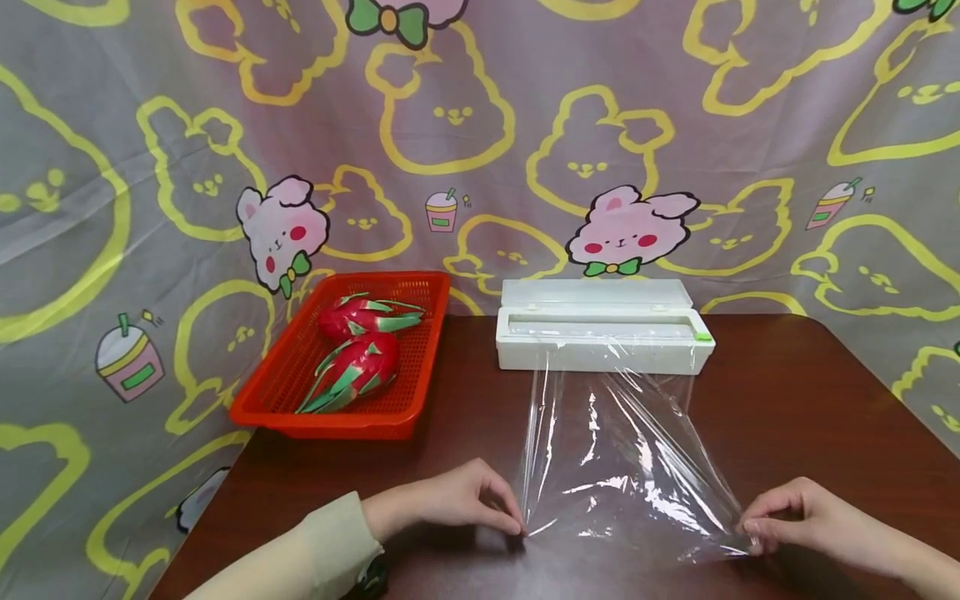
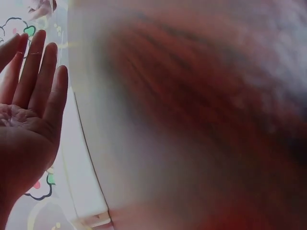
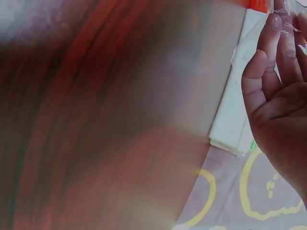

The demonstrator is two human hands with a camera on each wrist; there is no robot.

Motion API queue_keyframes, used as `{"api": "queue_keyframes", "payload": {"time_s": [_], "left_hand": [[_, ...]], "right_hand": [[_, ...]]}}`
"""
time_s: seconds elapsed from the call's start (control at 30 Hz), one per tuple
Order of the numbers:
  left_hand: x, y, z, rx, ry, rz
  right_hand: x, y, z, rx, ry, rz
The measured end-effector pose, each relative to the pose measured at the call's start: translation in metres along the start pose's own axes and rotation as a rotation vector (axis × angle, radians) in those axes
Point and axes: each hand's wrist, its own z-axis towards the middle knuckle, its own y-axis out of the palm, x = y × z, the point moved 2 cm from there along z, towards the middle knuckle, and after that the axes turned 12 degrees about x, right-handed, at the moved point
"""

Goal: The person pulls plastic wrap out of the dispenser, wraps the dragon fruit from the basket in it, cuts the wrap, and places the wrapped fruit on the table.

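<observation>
A clear sheet of plastic wrap (image 1: 607,467) stretches from a white wrap dispenser (image 1: 600,357) toward the front of the table. My left hand (image 1: 472,497) pinches its near left corner between thumb and forefinger. At the near right corner my right hand (image 1: 810,521) pinches the film too. Creases and bright glints run diagonally across the sheet. The dispenser's lid (image 1: 596,293) is raised, and the roll (image 1: 600,329) shows inside. In the right wrist view, film gathers at the fingertips (image 3: 276,21) of the right hand.
A red plastic basket (image 1: 423,400) stands at the left on the dark wooden table (image 1: 810,400), with two red dragon fruits (image 1: 367,362) with green tips in it. A grey cloth (image 1: 480,100) with yellow cartoon outlines hangs behind. A dark watch (image 1: 370,577) sits by the left sleeve.
</observation>
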Motion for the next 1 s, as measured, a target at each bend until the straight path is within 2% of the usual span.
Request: {"api": "queue_keyframes", "payload": {"time_s": [0.17, 0.37, 0.43, 0.6, 0.73, 1.0], "left_hand": [[-0.001, 0.002, -0.002, -0.057, 0.013, 0.036], [-0.005, 0.002, -0.003, -0.08, -0.027, 0.125], [-0.007, 0.001, -0.003, -0.082, -0.041, 0.129], [-0.011, 0.002, -0.002, -0.107, -0.063, 0.06], [-0.01, 0.004, -0.003, -0.128, -0.057, 0.042], [-0.003, 0.003, -0.004, -0.107, -0.043, 0.145]], "right_hand": [[0.001, 0.005, -0.001, -0.038, 0.014, 0.024], [0.01, 0.013, -0.002, -0.036, -0.02, -0.037], [0.014, 0.014, -0.003, -0.033, -0.008, -0.035], [0.017, 0.016, -0.004, -0.036, 0.03, -0.017], [0.016, 0.018, -0.003, -0.035, 0.021, -0.027], [0.019, 0.018, -0.008, -0.004, -0.058, -0.115]]}}
